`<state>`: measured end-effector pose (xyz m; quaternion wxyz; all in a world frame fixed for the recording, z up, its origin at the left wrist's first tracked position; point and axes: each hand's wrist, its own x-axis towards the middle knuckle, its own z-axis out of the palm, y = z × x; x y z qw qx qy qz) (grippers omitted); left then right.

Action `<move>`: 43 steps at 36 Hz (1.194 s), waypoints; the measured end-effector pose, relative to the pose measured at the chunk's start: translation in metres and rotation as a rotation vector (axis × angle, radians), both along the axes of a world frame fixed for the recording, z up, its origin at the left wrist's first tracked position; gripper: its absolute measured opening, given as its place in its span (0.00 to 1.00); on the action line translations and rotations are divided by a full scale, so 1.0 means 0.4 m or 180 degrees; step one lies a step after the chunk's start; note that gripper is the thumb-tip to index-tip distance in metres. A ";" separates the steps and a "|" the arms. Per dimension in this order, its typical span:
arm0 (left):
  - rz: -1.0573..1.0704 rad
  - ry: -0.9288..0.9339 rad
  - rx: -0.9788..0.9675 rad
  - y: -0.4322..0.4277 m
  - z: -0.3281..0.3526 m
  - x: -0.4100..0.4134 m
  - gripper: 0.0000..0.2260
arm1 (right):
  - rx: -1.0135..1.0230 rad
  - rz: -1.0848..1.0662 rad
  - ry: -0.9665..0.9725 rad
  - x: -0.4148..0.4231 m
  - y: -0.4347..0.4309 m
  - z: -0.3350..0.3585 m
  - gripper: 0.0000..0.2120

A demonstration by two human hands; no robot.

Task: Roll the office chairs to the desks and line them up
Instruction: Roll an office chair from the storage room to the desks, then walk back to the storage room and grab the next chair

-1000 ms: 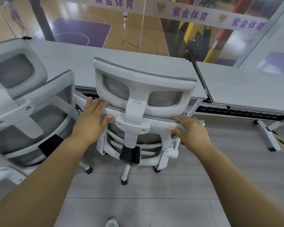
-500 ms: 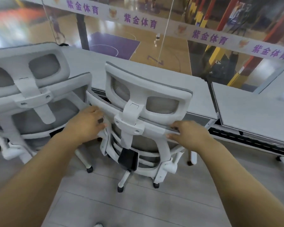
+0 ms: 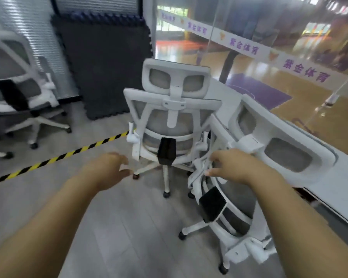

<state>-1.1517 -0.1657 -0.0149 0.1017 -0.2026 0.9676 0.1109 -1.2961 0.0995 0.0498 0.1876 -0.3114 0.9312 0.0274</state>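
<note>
Two white mesh office chairs stand side by side at the grey desk (image 3: 344, 177). The nearer chair (image 3: 283, 155) is at the right, its backrest towards me. The other chair (image 3: 176, 109) is just left of it, at the desk's end. My right hand (image 3: 231, 167) is at the left edge of the nearer chair's backrest, fingers loosely curled and touching the frame. My left hand (image 3: 109, 169) hangs free over the floor, left of both chairs, loosely curled with nothing in it. A third white chair (image 3: 16, 93) stands apart at the far left.
Black foam mats (image 3: 105, 65) lean against the wall behind the chairs. A yellow-and-black tape line (image 3: 58, 157) crosses the grey floor between the third chair and the desk. A glass wall with a purple-lettered banner (image 3: 301, 69) runs behind the desk.
My view has swung to the left. Both hands have come off the top of the nearer chair's backrest; the left now hangs free and the right sits at the frame's left edge.
</note>
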 end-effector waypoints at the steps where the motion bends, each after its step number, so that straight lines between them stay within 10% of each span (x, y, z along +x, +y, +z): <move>1: 0.0130 -0.0015 -0.0004 -0.026 -0.002 0.049 0.20 | 0.0048 0.0152 -0.0035 0.016 -0.040 -0.002 0.26; 26: 0.3094 -0.0256 -0.0121 -0.410 0.005 1.381 0.19 | 0.0174 0.2752 -0.0300 0.953 -0.965 -0.104 0.28; 43: 0.4324 -0.0210 0.0073 -0.526 -0.032 1.917 0.19 | 0.0453 0.3980 -0.0477 1.506 -1.393 -0.127 0.28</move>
